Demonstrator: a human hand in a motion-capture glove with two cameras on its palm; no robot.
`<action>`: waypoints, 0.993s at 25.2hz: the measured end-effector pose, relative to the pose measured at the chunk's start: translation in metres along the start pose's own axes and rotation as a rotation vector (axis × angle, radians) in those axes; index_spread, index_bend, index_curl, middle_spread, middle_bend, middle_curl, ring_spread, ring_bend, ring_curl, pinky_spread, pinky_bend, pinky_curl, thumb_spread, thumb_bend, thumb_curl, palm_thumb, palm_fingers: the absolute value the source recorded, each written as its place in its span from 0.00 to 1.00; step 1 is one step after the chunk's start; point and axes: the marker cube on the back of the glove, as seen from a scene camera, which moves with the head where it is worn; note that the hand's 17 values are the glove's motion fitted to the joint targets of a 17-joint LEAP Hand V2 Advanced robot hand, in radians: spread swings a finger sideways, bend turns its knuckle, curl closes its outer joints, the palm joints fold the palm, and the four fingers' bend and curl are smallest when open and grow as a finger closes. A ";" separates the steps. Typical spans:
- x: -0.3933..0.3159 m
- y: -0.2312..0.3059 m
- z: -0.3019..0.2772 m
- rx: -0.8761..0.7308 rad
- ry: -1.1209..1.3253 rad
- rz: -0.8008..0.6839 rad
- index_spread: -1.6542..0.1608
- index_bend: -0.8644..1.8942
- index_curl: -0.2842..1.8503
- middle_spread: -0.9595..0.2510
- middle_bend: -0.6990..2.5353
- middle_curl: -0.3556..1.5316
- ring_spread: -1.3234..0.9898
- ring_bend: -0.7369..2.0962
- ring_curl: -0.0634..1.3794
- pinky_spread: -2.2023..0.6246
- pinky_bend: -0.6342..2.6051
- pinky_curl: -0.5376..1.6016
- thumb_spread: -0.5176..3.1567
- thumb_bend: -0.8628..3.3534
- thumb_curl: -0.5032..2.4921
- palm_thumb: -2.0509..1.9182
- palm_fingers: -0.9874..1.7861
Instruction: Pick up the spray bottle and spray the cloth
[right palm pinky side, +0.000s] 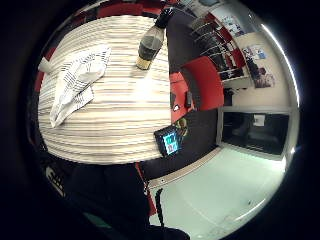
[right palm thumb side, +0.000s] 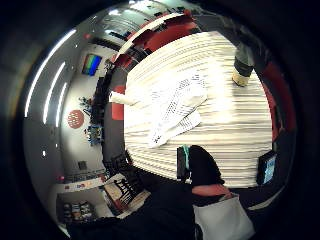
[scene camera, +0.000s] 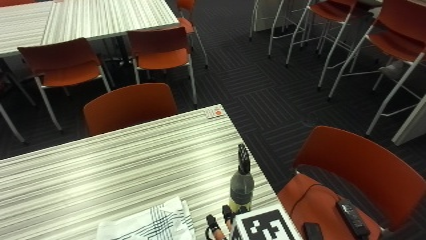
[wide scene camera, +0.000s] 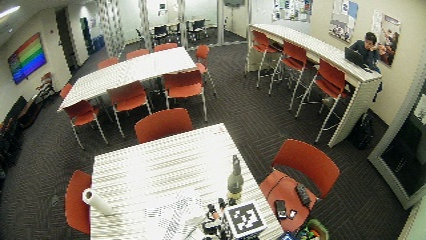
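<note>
While the spray bottle (scene camera: 241, 186) stands upright on the striped bench (scene camera: 120, 165), near the bench's edge on the side of the red chair (scene camera: 346, 170), the gloved right hand (scene camera: 219, 225) shows only as a few dark fingertips just beside the bottle's base, on the near side, apart from the bottle as far as can be told. Whether the grip is spread or pressed together cannot be told, since most of the hand is hidden. The bottle has a dark spray head, a smoky clear body and a yellowish foot. The white cloth (scene camera: 150, 222) with thin dark check lines lies crumpled on the bench, near the bottle on the side away from the red chair. A roll of paper towel (wide scene camera: 96, 201) lies at the bench's far edge beyond the cloth, well apart from the bottle. On the red chair's seat rest two dark handsets (scene camera: 351, 217). A small tablet (right palm pinky side: 168, 141) with a lit screen sits at the bench's corner nearest the person.
</note>
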 end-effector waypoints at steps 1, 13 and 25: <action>0.000 0.000 0.000 0.004 -0.002 0.000 0.77 0.38 0.16 0.75 0.27 0.21 0.59 0.35 0.08 0.81 0.29 0.29 0.26 0.27 0.21 0.64 0.40; 0.006 -0.004 -0.002 -0.005 -0.042 0.033 0.68 0.38 0.21 0.72 0.27 0.26 0.61 0.36 0.13 0.82 0.29 0.33 0.37 0.25 0.25 0.66 0.38; 0.029 0.003 0.012 0.040 -0.291 0.126 0.67 0.37 0.23 0.72 0.27 0.29 0.61 0.37 0.16 0.83 0.29 0.36 0.40 0.23 0.28 0.67 0.38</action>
